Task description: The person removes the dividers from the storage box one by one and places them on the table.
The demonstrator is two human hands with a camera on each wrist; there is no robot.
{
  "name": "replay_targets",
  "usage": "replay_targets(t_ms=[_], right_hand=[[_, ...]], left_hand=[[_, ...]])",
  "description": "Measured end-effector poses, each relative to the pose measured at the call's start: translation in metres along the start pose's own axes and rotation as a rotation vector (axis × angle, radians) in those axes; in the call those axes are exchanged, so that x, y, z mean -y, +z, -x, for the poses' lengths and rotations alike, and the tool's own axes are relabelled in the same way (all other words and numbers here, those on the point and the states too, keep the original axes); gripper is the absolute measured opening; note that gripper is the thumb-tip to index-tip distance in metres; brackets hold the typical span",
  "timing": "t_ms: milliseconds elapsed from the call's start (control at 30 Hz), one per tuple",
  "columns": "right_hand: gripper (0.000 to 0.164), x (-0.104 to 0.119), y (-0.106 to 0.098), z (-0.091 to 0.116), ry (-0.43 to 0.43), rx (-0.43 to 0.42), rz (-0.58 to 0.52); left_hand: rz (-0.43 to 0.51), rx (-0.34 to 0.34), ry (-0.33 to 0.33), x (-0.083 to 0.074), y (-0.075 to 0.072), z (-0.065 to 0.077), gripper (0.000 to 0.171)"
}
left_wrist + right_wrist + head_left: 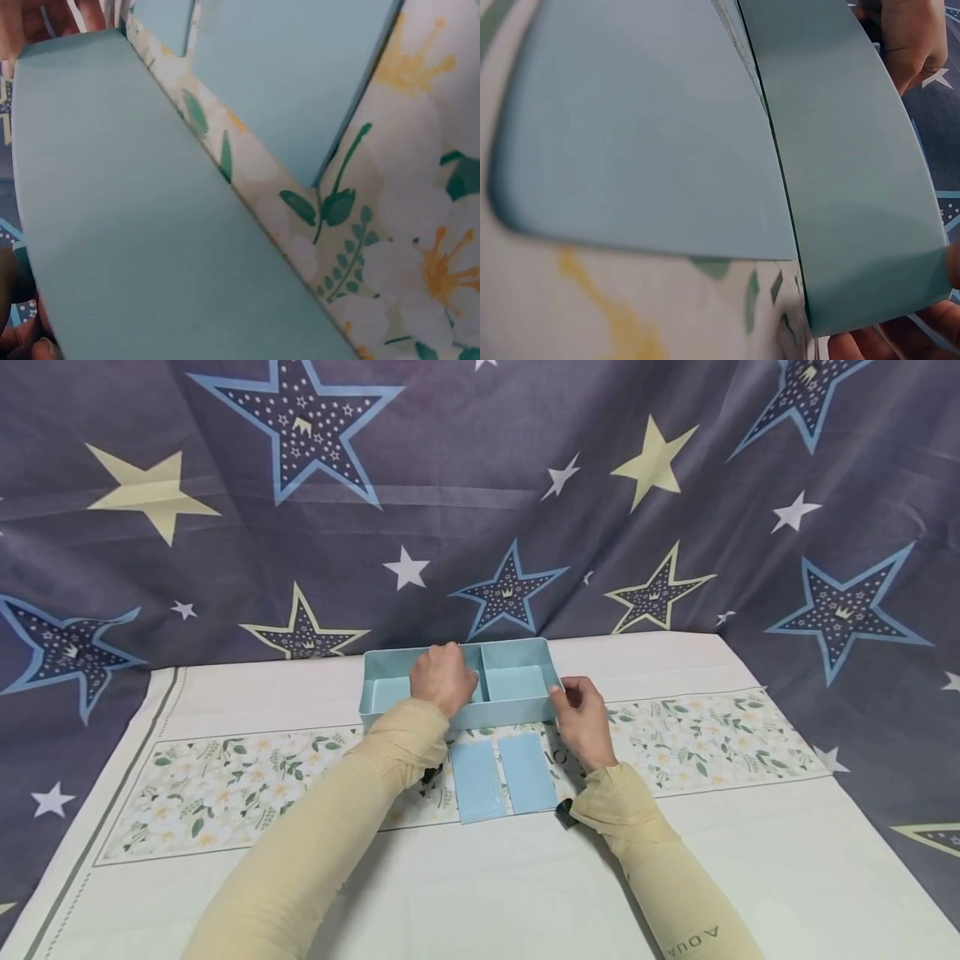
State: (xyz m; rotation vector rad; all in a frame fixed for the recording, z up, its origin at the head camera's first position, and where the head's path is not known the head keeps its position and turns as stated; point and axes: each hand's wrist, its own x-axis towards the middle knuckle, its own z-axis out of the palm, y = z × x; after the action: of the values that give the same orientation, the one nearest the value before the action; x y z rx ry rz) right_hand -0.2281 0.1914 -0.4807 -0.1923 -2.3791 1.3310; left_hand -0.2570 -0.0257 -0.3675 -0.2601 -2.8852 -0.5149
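- Teal box [510, 712] right in the middle of the frame, up near the backdrop [480, 468] with the stars on it. What are the hands doing to it?

- Right hand [587, 722] has the box's right end pinched, thumb up at the rim and fingers round the outside of the end wall. You get a nice look at that in the lower right of the right wrist view.

- And the left hand [442, 679]?

- Curled up like a loose fist over the inside of the box, left of the divider [483, 675]. Fingertips are hidden tbh, so I can't tell if it's pinching anything. Left wrist view has a little teal edge next to the fingers at lower left, but I can't say what that belongs to.

- What's on the table?

- Two light blue panels [480, 782] lying flat side by side just below the box, narrow gap between them. They're on the floral strip [712, 735] that runs across the white tablecloth [465, 893].

- Anything on the arms?

- Beige sleeves [300, 852] on both, coming in from the bottom of the frame, with dark lettering on the right one.
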Motion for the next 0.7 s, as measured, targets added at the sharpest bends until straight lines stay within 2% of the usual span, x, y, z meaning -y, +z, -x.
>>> replay_targets(t_ms=[367,700], right_hand=[[0.047,0.002,0.001,-0.001,0.002,-0.003,-0.014],[0.042,0.002,0.001,-0.001,-0.001,-0.010,-0.002]], left_hand=[[-0.023,0.009,0.033,-0.001,-0.010,-0.004,0.028],[-0.013,-0.001,0.042,-0.003,-0.019,-0.010,0.024]])
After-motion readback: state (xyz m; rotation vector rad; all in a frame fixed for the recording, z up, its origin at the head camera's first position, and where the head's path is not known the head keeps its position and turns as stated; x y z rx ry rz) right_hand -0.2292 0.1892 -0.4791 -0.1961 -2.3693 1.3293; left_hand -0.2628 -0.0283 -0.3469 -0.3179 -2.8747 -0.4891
